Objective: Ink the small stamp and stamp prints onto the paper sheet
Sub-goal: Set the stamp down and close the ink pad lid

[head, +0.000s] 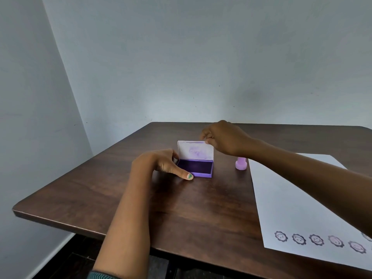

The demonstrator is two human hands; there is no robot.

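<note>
Viewing, head camera: one view, forward and down onto a dark wooden counter (181, 210).
Ink pad (194, 166): purple case, open, dark pad face exposed; white-lined lid (195, 150) stands near upright at its far edge.
Left hand (161, 163): rests on the counter at the case's left side; fingers (186, 175) loosely spread, thumb tip touching the near-left corner, another fingertip at the far-left corner; nothing enclosed.
Right hand (223, 137): above and behind the case; fingers pinched together on the lid's top right corner.
Small stamp (241, 163): lilac, upright on the counter, below the right wrist, untouched, just beside the sheet edge.
Paper sheet (291, 198): white, under the right forearm; row of flower-face prints (318, 239) along its near edge.
</note>
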